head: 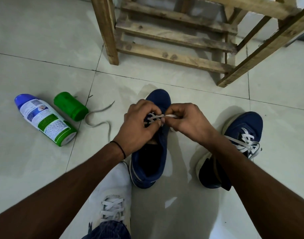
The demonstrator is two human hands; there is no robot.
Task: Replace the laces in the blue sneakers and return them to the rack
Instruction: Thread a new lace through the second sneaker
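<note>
Plenty of open tile between the rack (165, 54) and the blue sneaker (150, 163) on the floor; second sneaker (242, 128) sits apart to its right. Over the eyelets, left hand (139, 128) and right hand (187, 123) hunch close, fingers curled, both pinching the white lace (170, 115).

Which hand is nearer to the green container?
Left. The left hand, at the white lace, is right of the green container; the right hand is farther right.
</note>
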